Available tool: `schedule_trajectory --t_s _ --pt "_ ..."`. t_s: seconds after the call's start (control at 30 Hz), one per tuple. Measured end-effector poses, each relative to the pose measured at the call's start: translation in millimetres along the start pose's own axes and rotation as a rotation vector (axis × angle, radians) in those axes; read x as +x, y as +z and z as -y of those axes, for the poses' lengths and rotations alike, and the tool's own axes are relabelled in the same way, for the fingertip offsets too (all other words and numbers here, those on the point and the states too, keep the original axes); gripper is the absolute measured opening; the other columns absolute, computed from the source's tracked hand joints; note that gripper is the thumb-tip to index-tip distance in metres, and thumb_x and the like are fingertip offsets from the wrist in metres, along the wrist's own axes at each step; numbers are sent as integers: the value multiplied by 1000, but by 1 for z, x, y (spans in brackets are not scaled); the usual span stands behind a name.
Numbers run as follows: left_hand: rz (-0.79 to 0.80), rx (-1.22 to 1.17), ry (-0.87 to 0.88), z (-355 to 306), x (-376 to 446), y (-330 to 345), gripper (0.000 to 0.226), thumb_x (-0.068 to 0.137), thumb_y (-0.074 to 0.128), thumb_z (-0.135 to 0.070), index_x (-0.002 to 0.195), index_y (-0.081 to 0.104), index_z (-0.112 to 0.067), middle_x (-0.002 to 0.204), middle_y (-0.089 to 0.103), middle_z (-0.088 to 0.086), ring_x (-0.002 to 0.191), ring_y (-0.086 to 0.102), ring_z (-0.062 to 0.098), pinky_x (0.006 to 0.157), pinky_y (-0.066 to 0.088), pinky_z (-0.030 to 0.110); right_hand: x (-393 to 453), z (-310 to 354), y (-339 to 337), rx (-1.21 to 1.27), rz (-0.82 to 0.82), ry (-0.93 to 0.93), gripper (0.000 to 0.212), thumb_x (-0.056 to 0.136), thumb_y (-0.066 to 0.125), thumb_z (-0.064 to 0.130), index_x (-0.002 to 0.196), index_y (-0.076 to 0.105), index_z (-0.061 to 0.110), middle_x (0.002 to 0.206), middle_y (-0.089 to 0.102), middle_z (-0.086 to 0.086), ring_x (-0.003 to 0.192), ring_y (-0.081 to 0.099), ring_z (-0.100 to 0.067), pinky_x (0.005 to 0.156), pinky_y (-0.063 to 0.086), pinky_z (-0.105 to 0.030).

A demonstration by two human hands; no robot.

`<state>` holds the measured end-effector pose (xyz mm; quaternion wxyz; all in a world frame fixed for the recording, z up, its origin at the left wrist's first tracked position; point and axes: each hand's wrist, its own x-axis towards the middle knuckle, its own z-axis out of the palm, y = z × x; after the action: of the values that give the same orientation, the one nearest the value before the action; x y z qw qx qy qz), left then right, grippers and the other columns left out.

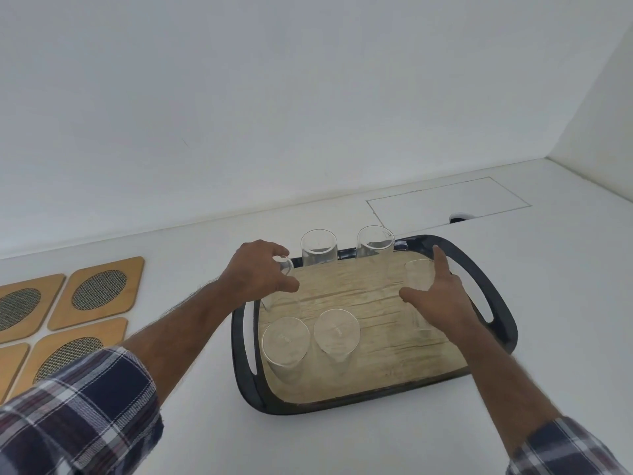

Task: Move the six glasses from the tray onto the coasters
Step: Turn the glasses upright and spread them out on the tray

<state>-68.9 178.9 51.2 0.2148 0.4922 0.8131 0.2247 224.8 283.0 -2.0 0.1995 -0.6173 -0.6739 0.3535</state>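
White counter: left hand [257, 271] curls around far-left glass [281, 282] on tray [497, 296], right hand [442, 296] fingers spread at right glass [418, 279]; risk of clinking neighbouring glasses, slipping en route to coasters [99, 291].

Both forearms are bare below rolled plaid sleeves [78, 416] in navy, white and dark red.

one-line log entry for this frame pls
glasses: six on tray | coasters: bare | left hand: gripping far-left glass | right hand: open at right glass

A white counter [342, 440] meets plain white walls [274, 97], with a rectangular hatch [445, 200] inset.
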Motion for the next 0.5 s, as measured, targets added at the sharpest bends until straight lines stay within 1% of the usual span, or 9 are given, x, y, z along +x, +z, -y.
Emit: schedule_trajectory --t_s 0.07,0.1,0.17,0.2,0.27,0.37,0.43,0.47,0.5 --pt "-8 4 5 0 -1 2 74 47 79 -37 119 70 -24 93 71 -3 91 65 16 75 51 26 -9 -4 1 142 -49 -65 111 71 75 31 148 -2 51 146 36 -13 118 51 -28 93 45 -43" --pt "-16 11 11 0 -2 3 71 48 80 -37 118 70 -25 93 71 -4 90 65 16 73 50 25 -13 -5 2 218 -75 -101 114 70 77 27 148 -2 52 141 40 -10 119 51 -26 96 45 -44" --pt "-31 20 26 1 -4 5 68 49 80 -35 116 70 -25 89 71 -7 88 65 14 69 48 23 -23 -6 6 352 -121 -167 119 67 80 18 148 -1 52 120 47 -1 111 55 -21 97 47 -45" --pt "-37 21 29 2 -5 5 68 49 80 -35 115 70 -26 87 71 -9 87 65 13 67 47 22 -27 -7 8 399 -145 -199 120 67 81 14 148 0 51 113 47 6 107 58 -18 94 48 -41" --pt "-43 13 27 3 -6 6 69 47 78 -37 115 69 -27 86 70 -12 86 64 11 64 46 20 -35 -9 15 476 -175 -252 121 67 83 8 149 4 50 117 45 15 108 59 -10 92 48 -30" --pt "-49 -7 20 4 -7 7 69 48 78 -37 116 69 -28 88 69 -13 82 62 3 63 45 16 -42 -11 26 573 -145 -306 122 66 85 3 149 10 51 134 42 17 117 55 2 95 41 -13" --pt "-55 -10 29 6 -8 7 70 49 77 -39 117 68 -29 87 68 -15 81 60 -1 63 43 14 -46 -11 33 552 -119 -351 122 65 86 2 148 12 53 131 38 29 117 48 16 94 34 -2" --pt "-55 -14 33 7 -8 7 70 50 78 -39 119 68 -29 87 67 -16 81 60 -3 64 42 13 -48 -11 37 535 -101 -363 123 64 87 2 147 12 54 130 39 29 117 46 18 95 32 -1" --pt "-58 -21 35 8 -9 7 70 52 80 -39 120 67 -28 87 66 -17 82 59 -4 64 41 12 -49 -10 40 524 -80 -370 122 64 87 3 148 13 52 130 43 25 118 46 16 97 32 -5"
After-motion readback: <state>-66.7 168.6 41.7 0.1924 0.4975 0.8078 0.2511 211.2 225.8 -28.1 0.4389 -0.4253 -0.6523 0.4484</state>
